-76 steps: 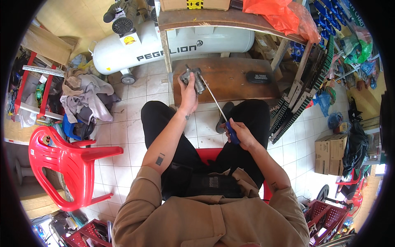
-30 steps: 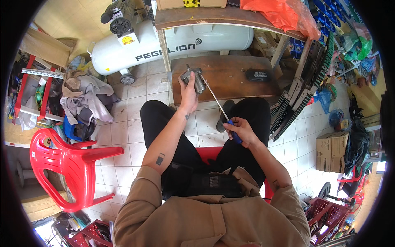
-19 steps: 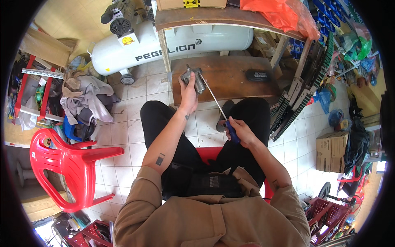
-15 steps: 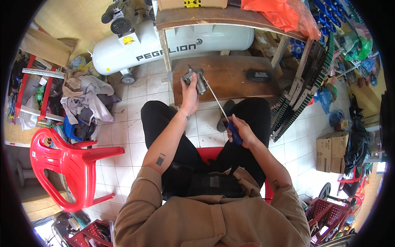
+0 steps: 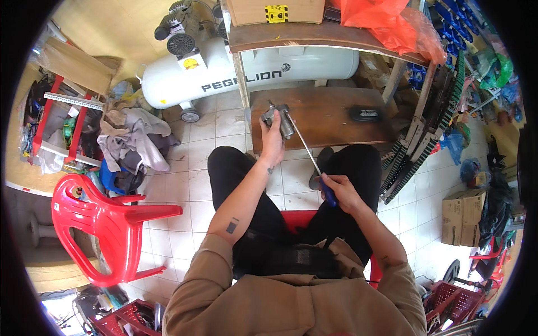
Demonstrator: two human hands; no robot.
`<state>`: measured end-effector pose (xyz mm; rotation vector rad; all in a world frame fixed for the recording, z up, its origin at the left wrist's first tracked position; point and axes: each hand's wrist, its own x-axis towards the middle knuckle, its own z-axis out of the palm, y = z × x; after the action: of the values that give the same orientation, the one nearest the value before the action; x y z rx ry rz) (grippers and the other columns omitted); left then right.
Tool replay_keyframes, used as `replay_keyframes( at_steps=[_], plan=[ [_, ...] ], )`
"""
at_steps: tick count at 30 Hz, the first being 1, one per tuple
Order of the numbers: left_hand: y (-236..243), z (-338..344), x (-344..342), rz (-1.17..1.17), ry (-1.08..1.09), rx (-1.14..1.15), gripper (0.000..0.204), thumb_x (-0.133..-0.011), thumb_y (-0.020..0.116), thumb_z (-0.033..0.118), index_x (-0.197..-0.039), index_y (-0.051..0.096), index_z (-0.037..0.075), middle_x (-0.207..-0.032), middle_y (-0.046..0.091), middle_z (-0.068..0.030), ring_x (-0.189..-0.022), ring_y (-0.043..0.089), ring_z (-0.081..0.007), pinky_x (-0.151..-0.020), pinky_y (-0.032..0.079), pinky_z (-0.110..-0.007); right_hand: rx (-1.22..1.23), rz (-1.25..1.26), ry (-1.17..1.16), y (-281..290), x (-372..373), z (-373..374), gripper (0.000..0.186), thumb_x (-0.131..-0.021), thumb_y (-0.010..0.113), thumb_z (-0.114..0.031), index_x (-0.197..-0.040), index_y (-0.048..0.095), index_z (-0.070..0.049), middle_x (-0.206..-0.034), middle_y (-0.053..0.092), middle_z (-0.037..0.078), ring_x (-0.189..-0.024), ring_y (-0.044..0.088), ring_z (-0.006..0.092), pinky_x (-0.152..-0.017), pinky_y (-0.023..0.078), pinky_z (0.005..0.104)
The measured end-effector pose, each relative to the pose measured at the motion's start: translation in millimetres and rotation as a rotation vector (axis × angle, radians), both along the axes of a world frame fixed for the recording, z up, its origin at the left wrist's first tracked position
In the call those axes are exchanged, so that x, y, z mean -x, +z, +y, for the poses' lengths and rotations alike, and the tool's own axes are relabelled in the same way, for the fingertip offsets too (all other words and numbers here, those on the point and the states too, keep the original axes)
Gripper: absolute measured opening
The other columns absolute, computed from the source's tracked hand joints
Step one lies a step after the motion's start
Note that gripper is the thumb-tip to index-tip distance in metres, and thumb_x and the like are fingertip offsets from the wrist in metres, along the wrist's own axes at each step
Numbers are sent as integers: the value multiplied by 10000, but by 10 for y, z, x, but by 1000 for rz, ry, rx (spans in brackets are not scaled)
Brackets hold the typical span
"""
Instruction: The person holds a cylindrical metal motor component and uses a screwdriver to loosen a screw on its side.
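Left hand (image 5: pixel 273 147) clenched round small grey metal part (image 5: pixel 278 119) at near edge of low wooden counter (image 5: pixel 330 115); right hand (image 5: pixel 338 192) gripping long blue-handled screwdriver (image 5: pixel 311 159), tip at part; best kept in line, part braced firm, steady push against slipping.

Against the far wall, a white compressor tank (image 5: pixel 246 70) on small wheels, lying lengthwise, partly tucked beneath a wooden shelf (image 5: pixel 314 35). On that shelf, a cardboard box (image 5: pixel 277 11) and, to the right, a crumpled orange plastic bag (image 5: pixel 392 25). Below, a low dark wooden surface (image 5: pixel 330 115) bearing a small black flat object (image 5: pixel 365 113). At left, a heap of grey and beige rags (image 5: pixel 131 140), and nearer, a red plastic chair (image 5: pixel 103 224) on the white tiled floor (image 5: pixel 190 185). At right, cardboard cartons (image 5: pixel 462 215) on the floor, red crates (image 5: pixel 448 297) lower down.
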<state>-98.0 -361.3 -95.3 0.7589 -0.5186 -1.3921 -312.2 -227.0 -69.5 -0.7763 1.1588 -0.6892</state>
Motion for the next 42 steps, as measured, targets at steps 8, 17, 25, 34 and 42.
replay_keyframes(
  at_steps=[8, 17, 25, 34, 42],
  plan=[
    [-43, -6, 14, -3, 11, -53, 372, -1004, 593, 372, -1235, 401, 152, -1060, 642, -74, -891, 695, -239, -760, 571, -353, -57, -48, -36, 7, 60, -2, 339, -1004, 619, -293, -1072, 680, 33, -817, 597, 41, -617, 554, 110, -547, 452, 246],
    [-40, -11, 12, 7, 0, -77, 369, -1012, 568, 410, -1236, 409, 164, -1059, 641, -49, -883, 672, -183, -765, 554, -332, 103, -64, -28, -85, 59, 7, 219, -945, 693, -161, -1012, 635, 40, -867, 676, 100, -755, 676, 177, -643, 541, 296],
    [92, 7, 20, 8, -11, -51, 352, -1012, 569, 420, -1200, 393, 180, -1010, 631, -42, -831, 657, -164, -737, 544, -331, -25, -23, 17, -49, 36, 0, 428, -1061, 476, -351, -1097, 648, 39, -783, 592, 42, -646, 567, 115, -602, 496, 262],
    [-26, -45, 25, -25, 1, -94, 360, -999, 594, 429, -1198, 426, 181, -1072, 612, -9, -940, 610, -117, -798, 518, -319, 84, -36, -72, -64, 57, -28, 188, -928, 710, -128, -948, 607, 27, -783, 655, 102, -622, 622, 142, -576, 514, 267],
    [35, -36, 12, 4, -10, -44, 323, -1010, 583, 405, -1188, 425, 187, -1038, 621, -5, -886, 622, -110, -763, 528, -293, 72, -1, -8, -122, 50, 23, 394, -1033, 550, -339, -1102, 664, 32, -807, 625, 55, -679, 604, 127, -608, 509, 252]
  ],
)
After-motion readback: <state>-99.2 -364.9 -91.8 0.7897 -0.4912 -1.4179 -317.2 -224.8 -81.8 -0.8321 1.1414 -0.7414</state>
